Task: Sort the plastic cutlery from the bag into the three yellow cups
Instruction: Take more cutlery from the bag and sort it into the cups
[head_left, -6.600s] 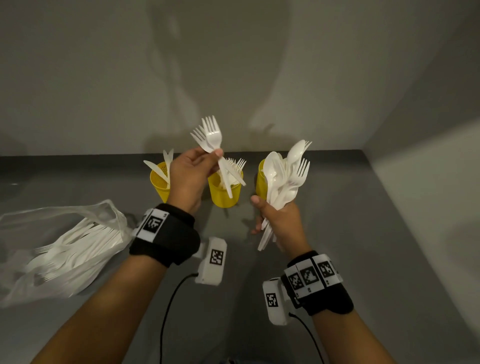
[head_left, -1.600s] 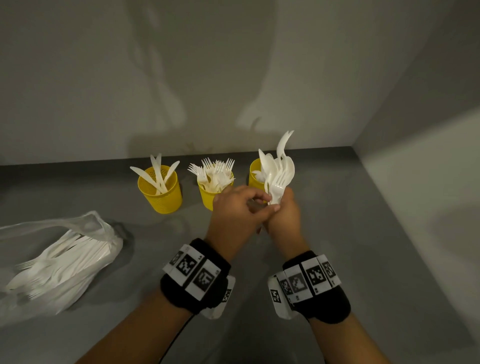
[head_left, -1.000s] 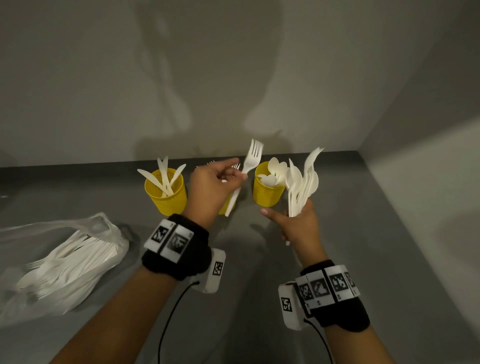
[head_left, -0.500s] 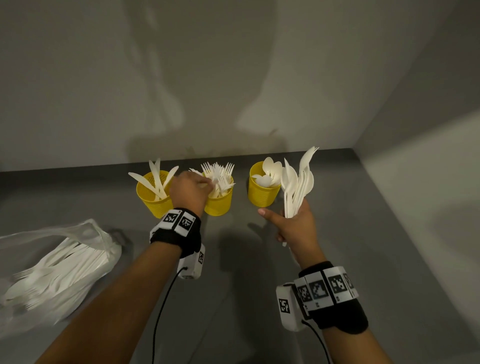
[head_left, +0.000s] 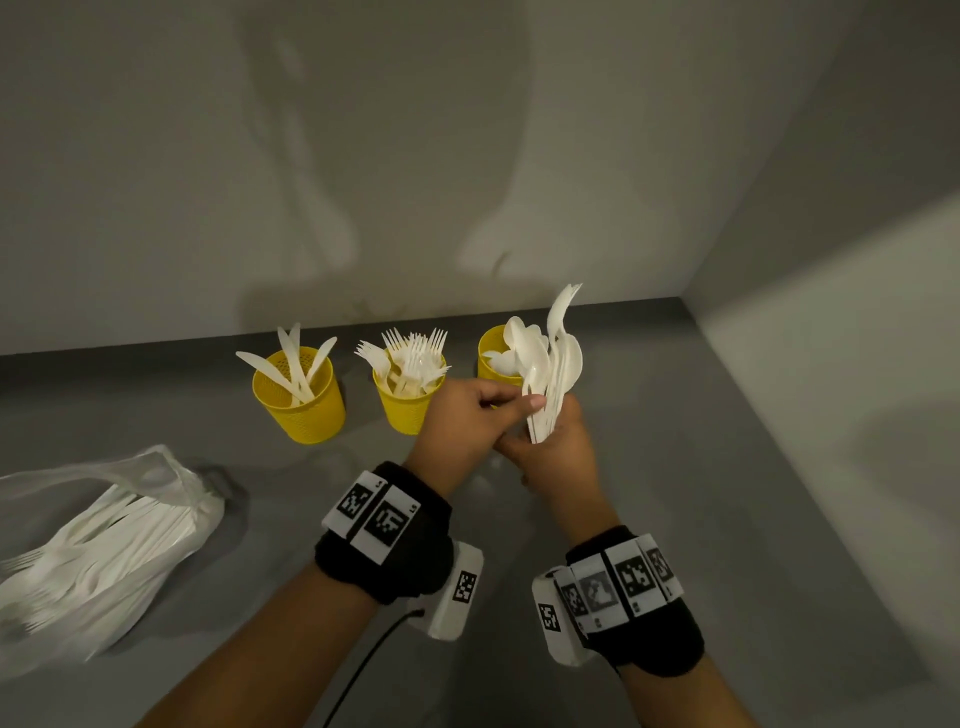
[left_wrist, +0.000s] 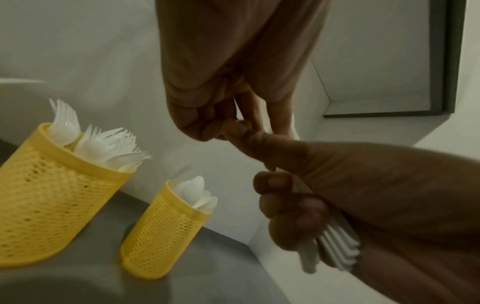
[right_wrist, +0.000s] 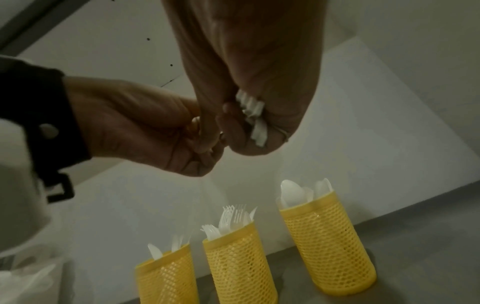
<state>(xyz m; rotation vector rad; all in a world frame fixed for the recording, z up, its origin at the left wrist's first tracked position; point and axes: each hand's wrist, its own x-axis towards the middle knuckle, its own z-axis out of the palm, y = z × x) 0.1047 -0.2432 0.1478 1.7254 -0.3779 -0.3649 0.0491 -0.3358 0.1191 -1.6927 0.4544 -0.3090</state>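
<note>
Three yellow mesh cups stand in a row by the back wall: a knife cup (head_left: 298, 397), a fork cup (head_left: 408, 405) and a spoon cup (head_left: 491, 364). My right hand (head_left: 545, 447) grips a bundle of white cutlery (head_left: 553, 364) upright in front of the spoon cup. The bundle's handle ends (right_wrist: 253, 115) stick out below the fist. My left hand (head_left: 524, 402) has come across to the bundle, and its thumb and forefinger pinch one piece low down. Which kind of piece it is stays hidden. In the left wrist view the left fingers (left_wrist: 221, 115) curl just above the right thumb (left_wrist: 272, 183).
A clear plastic bag (head_left: 98, 540) with several more white pieces lies on the grey table (head_left: 675, 467) at the left. Walls close in at the back and the right. A cable runs from the left wrist camera toward me.
Half a second ago my left hand was at the fork cup. It has since swung right and taken hold of a piece in the bundle. The right hand has stayed about where it was.
</note>
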